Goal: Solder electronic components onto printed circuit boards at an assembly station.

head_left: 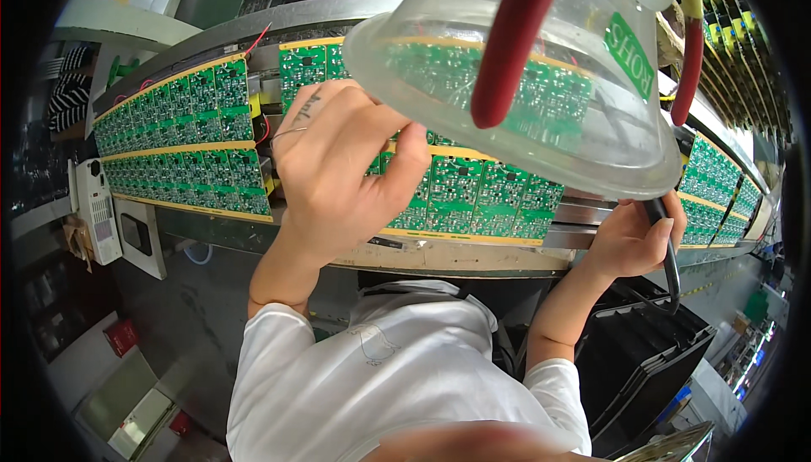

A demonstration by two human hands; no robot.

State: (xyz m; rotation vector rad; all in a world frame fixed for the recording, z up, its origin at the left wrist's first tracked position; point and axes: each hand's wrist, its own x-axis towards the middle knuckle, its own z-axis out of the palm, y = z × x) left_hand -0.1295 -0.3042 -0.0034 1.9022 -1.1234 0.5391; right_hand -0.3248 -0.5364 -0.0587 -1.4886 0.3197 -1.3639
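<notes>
My left hand [342,162] is over a green circuit board panel [473,200], its fingers curled in toward the thumb. Anything they pinch is hidden by the hand and the hood. At the panel's right end, my right hand [634,238] is closed round the black handle of a corded tool [655,209], which looks like a soldering iron. Its tip is out of sight behind the clear, funnel-shaped hood [583,162]. The hood hangs above the panel, in front of part of it, and small parts fill the panel between yellow edge strips.
More circuit board panels lie along the metal rails, one at left [182,137] and one at right [710,179]. Red curved handles [515,40] hang in front of the hood. Upright boards [731,48] stand in a row at far right. A white device [95,209] is at left.
</notes>
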